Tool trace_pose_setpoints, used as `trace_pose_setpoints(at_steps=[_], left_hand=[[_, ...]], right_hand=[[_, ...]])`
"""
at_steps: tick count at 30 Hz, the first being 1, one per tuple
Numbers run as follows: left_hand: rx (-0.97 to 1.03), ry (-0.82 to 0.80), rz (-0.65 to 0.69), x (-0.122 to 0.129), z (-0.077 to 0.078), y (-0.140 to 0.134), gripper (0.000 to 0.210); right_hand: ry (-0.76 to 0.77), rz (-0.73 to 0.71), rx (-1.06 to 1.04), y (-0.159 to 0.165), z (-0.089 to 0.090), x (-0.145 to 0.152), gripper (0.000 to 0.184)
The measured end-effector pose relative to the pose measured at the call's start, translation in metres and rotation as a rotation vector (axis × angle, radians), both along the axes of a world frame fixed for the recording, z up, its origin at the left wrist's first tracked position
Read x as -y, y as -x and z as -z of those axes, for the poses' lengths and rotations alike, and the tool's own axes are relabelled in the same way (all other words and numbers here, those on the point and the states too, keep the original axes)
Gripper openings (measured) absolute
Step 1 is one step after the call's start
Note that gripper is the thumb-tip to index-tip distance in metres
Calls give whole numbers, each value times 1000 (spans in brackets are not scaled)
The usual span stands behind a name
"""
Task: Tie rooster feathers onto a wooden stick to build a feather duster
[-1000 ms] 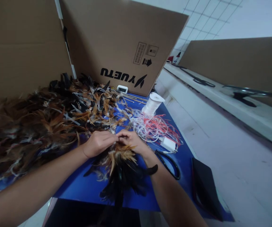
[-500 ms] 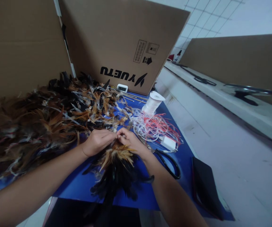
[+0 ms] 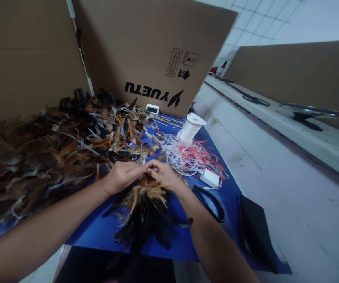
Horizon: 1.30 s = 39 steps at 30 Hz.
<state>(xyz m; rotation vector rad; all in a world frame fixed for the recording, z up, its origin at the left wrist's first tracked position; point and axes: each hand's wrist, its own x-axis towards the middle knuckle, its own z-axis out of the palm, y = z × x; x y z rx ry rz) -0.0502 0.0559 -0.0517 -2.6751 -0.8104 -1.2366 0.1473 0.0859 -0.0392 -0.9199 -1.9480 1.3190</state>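
Over the blue table, my left hand (image 3: 124,176) and my right hand (image 3: 161,173) meet fingertip to fingertip, each closed in a pinch. Whatever sits between the fingertips is too small to make out. Right below them lies a feather bundle (image 3: 147,208), golden-brown at the top and black at the tips, fanning towards me past the table's front edge. Its upper end is hidden under my fingers. Beside my right forearm are black-handled scissors (image 3: 209,202), their blades partly covered by the arm.
A large heap of brown and black feathers (image 3: 54,157) covers the left. Behind stands a cardboard box (image 3: 154,47). To the right are a white spool (image 3: 190,127), tangled white and red strands (image 3: 187,155), a white adapter (image 3: 209,179) and a black flat case (image 3: 257,232).
Barely anything differs. My hands stay pinched together in the same place, and the feathers beneath them have shifted very slightly.
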Motion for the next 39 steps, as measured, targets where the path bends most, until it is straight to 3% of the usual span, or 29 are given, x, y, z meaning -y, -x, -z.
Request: trace_pose_setpoints(at_steps=[8,17,39], left_hand=[[-2,14,-52,-1,4,2,28],[-50,49,-114,1,1,5,16],[-48,232,-74,2,-8,6,14]], right_hand=[[-71,53,108,-4,-1,1,9],[-320,81,275,-6,-10,4,14],[-289,105,382,-10,-8,2,10]])
